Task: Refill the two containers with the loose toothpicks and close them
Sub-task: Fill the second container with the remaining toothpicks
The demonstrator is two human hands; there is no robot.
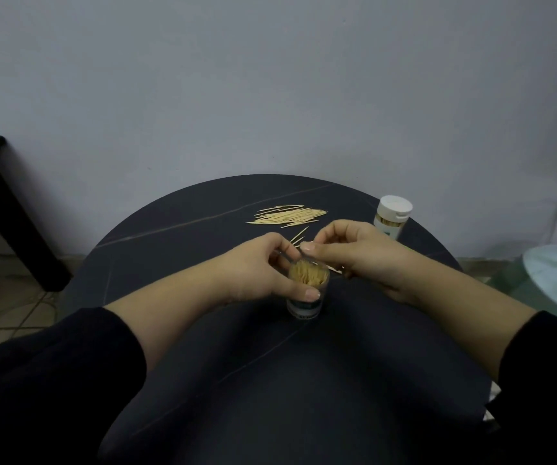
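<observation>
An open container (305,305) is stood upright near the middle of the round dark surface (270,380), and it is packed to the rim with toothpicks. It is held by the left hand (253,273), whose grip is wrapped round its upper wall, with the thumb on the near side. The right hand (354,253) is poised just above the far rim, thumb and forefinger pinched narrowly together. Whether anything is caught in that grip cannot be told. A heap of loose toothpicks (287,216) is spread on the surface behind the hands, apart from the open container, with a few strays nearer the fingers. A closed container (391,218) with a white lid is set by the right edge, beyond the right hand. Both forearms are covered by black sleeves (69,364).
</observation>
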